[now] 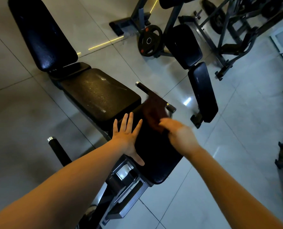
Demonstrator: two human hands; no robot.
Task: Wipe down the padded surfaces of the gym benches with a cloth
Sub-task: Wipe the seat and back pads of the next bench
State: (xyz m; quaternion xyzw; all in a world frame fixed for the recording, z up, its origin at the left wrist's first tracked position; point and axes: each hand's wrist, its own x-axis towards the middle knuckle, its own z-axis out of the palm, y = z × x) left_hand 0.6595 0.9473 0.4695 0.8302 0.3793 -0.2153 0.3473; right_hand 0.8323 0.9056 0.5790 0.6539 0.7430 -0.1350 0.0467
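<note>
A black padded gym bench runs from upper left to lower middle: a raised backrest (41, 33), a worn seat pad (99, 95) and a near black pad (155, 154). My left hand (129, 138) lies flat with spread fingers on the near pad's left edge. My right hand (178, 134) grips a dark reddish-brown cloth (154, 111), blurred, at the far end of the near pad.
A second black bench (193, 63) stands at the right. A weight plate (149, 40) leans on a frame behind it. Metal racks (233, 30) fill the upper right. Black handle bars (58, 149) stick out beside the near bench. The floor is pale tile.
</note>
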